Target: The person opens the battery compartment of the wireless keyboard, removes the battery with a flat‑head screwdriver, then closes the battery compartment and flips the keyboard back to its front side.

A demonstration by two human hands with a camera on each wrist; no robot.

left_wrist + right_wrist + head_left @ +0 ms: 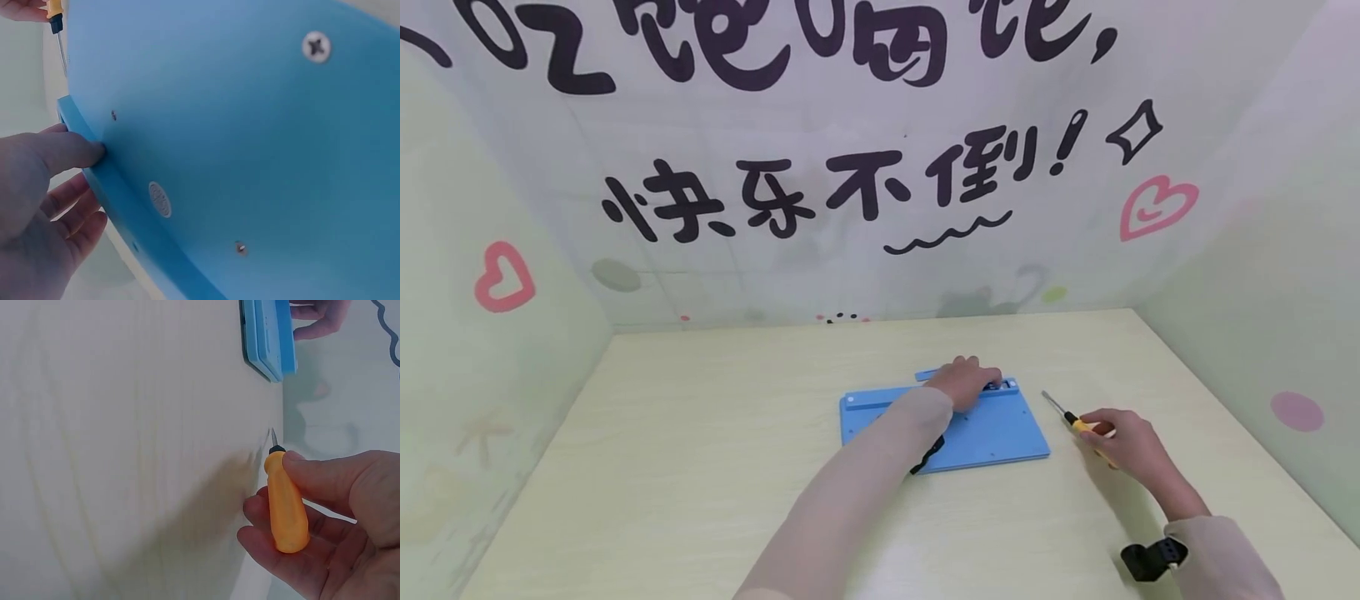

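Right hand [1131,442]: holds a screwdriver with a yellow-orange handle, black collar and slim metal shaft [288,519]; thumb on one side of the handle, curled fingers on the other. The shaft points away from the person, its tip just beside the right edge of the board described below and apart from it. Whether the tip touches the table: cannot tell.

Left hand [964,383]: grips the far edge of a flat blue rectangular board [992,437]. Left wrist view: thumb pressed on the raised blue strip [880,398] that runs along this edge, fingers on the strip's outer side.

Board: lies on the pale wood-grain table [685,458], in front of the person and slightly right of centre. On its face, a silver cross-head screw [317,47], a round embossed emblem [160,199] near the strip, and small recessed spots. A narrow blue piece [927,375] shows beyond the strip, partly hidden by the left hand; whether it is joined to the board is unclear.

Further out: beige sleeves [850,492] on both arms; black wrist camera [1150,560] at the right cuff. Behind the table, a pale wall [850,275] with large black Chinese characters and pink heart outlines.
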